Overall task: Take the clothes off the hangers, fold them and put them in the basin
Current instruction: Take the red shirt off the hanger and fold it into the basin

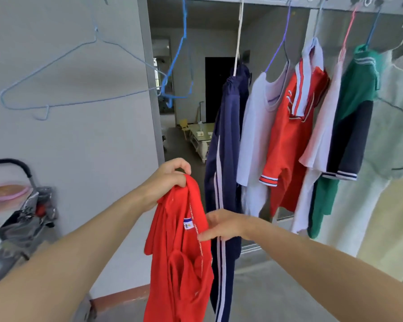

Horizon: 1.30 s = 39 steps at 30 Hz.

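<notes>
Red shirt (pixel 179 263) hangs from the left hand (pixel 170 180), which pinches its top edge. The right hand (pixel 221 225), lower and just to the right, lays nearly straight fingers against the shirt's side. Navy trousers (pixel 223 147) hang just beyond the right hand, and a bare pale-blue wire hanger (pixel 98 98) hangs high above the left hand.
</notes>
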Available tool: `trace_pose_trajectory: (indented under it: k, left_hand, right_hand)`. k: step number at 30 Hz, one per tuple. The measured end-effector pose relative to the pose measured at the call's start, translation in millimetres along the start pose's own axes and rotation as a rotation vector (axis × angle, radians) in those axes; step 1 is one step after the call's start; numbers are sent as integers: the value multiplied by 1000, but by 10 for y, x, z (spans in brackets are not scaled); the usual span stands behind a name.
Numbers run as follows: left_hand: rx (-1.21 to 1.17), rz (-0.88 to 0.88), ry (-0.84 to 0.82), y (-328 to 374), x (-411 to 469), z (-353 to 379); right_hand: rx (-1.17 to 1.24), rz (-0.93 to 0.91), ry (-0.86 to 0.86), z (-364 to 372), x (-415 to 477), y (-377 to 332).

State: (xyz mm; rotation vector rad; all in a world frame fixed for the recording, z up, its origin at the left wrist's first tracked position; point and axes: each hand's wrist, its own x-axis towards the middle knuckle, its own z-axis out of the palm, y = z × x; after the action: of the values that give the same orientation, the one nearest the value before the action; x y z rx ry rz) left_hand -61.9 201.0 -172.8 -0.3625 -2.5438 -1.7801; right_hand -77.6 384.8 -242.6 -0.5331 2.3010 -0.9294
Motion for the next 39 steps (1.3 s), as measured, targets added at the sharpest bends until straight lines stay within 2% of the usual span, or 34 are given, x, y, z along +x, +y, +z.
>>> trace_pose_trajectory:
  k: [5,12,17,21,23,30,35,37,39]
  left_hand:
    - [-124,85,-196,344,-111,469]
    - [-131,137,-422,750,-47,1236]
    - [-159,175,-367,803,126,1827]
    - [-25,251,-326,755,291,2319]
    - [55,312,-329,697,372,2532]
    - [336,385,-520,620,718,3156]
    - [370,292,-738,773,1011,3419]
    - [329,290,-722,916,1093,3474]
    - [201,368,-639,1116,1173,3509]
  right_hand:
    - [34,17,58,113,-252,347]
    - [47,59,311,-319,-1128,1076]
    - [-33,197,552,-618,-1896,1774]
    - [-74,366,841,-746,-2541,2221]
    - [-88,391,981,-810,-2804,2335]
    - [-103,422,1286,-904,-3282,2434]
    - [-241,542,1333,-994,-3550,2389]
    - [-332,550,1355,-1058,-3648,2289]
    - [-384,532,1467,-1153,-3703,2215]
